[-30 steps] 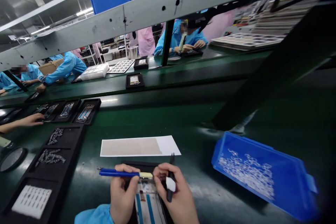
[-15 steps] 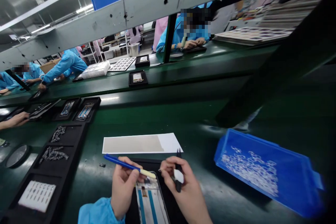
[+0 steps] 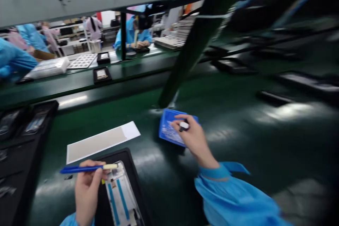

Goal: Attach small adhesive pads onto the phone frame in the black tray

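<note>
Reaching into the blue parts bin (image 3: 169,132), right hand (image 3: 192,136) grips tweezers (image 3: 182,126) (nothing picked yet); left hand (image 3: 86,187) pinches a blue pen-like tool (image 3: 79,169) over the phone frame (image 3: 119,197).

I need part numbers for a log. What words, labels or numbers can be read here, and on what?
None can be read.
Phone frame in the black tray by the left hand: markings blurred.
Blue-handled tool: no print visible.
Blue bin under the right hand: no label visible.
Paper sheet: blank.
</note>
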The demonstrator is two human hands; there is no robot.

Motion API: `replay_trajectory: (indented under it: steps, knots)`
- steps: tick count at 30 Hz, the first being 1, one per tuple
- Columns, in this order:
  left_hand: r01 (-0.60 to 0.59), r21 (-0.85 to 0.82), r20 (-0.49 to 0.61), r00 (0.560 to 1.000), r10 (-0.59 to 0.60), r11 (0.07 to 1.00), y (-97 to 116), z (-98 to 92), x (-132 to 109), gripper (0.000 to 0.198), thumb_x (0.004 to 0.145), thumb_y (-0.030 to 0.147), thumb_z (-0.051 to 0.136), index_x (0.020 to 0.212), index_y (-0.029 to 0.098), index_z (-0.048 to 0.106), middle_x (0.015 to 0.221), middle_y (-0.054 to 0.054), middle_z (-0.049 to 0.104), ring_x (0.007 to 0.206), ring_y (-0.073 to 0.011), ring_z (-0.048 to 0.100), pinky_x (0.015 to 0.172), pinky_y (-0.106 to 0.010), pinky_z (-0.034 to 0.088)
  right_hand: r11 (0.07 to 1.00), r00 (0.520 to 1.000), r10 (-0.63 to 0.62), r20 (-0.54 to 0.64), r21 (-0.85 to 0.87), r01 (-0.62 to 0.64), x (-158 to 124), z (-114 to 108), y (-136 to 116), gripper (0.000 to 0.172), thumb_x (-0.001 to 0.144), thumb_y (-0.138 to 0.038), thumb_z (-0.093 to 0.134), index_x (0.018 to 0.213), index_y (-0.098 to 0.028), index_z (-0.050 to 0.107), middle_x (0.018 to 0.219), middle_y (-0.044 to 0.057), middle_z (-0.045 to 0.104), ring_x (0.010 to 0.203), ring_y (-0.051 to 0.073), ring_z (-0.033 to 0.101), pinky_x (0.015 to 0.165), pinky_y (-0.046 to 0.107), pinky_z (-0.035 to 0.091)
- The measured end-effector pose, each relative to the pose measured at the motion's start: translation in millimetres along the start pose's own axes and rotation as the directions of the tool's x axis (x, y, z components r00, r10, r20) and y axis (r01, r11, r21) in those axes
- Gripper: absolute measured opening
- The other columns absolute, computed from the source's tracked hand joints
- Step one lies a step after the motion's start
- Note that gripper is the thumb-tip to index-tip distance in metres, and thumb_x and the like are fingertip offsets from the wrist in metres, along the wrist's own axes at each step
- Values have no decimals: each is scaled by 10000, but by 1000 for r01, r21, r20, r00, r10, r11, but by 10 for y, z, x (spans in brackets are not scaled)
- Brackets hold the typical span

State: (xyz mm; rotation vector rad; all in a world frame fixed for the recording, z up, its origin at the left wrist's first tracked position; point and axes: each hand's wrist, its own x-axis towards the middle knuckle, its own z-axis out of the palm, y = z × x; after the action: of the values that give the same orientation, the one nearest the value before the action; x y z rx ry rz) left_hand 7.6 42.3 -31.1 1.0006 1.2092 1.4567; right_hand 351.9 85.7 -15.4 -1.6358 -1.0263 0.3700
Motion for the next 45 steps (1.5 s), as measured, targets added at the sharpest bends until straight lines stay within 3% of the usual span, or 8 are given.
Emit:
replay_trajectory:
  steps: [6,12,17,23,26,31,37,45]
  knots:
    - [15,31,31,999,-16,999,-96,-107,94,423,724,414,874,950,189,596,902,-40,746,677,-150,716,628,-201,634,998,999,27,42,-49,-25,47,-31,66,266,760,-329,598,999,-213,577,779,43,699,740,233,663,712,355,497]
    - [56,39,-13,998,-56,998,-74,-100,90,484,662,478,899,915,189,604,874,-37,749,660,-165,720,611,-207,641,976,998,-47,34,-213,53,37,-29,77,231,690,-223,700,912,-226,635,727,31,659,729,279,623,739,406,439]
    - [110,74,-13,994,-110,991,-61,-93,125,575,580,560,913,894,194,600,869,-49,765,714,-213,749,609,-220,649,950,976,-206,68,-227,217,-103,9,-49,272,775,-109,597,1021,-222,631,984,69,722,972,297,638,869,434,448]
    - [-84,274,-17,996,92,958,78,5,70,520,649,518,866,902,212,530,796,-44,774,611,-198,737,558,-205,632,933,876,-335,347,-9,360,-734,389,-295,192,889,-141,618,1057,-233,611,966,22,728,897,212,657,809,347,494]
    - [-189,355,61,982,179,916,126,13,37,350,781,421,771,927,214,530,865,-48,773,699,-167,747,635,-186,628,931,795,-356,491,112,348,-1037,620,-362,242,867,-73,628,1049,-233,622,967,14,731,891,211,641,797,349,476]
    - [-287,524,188,957,219,802,123,-66,-28,168,899,325,654,980,215,555,952,-52,750,864,-163,740,697,-200,621,918,696,-393,601,220,329,-1274,842,-330,243,882,-20,561,1026,-207,613,954,29,706,885,222,586,843,383,449]
    - [-404,651,313,914,257,642,126,-115,-41,118,935,331,632,979,222,619,964,-42,736,867,-161,726,725,-226,617,895,681,-431,592,183,407,-1302,875,-262,429,825,38,465,1172,-187,579,1058,92,666,1021,271,530,927,445,442]
    - [-471,702,430,878,209,534,164,-61,32,107,954,316,619,1028,239,613,970,-12,733,849,-151,725,735,-225,611,904,645,-417,640,221,366,-1259,843,-283,488,735,90,411,1115,-174,566,1002,85,673,967,260,531,909,448,449]
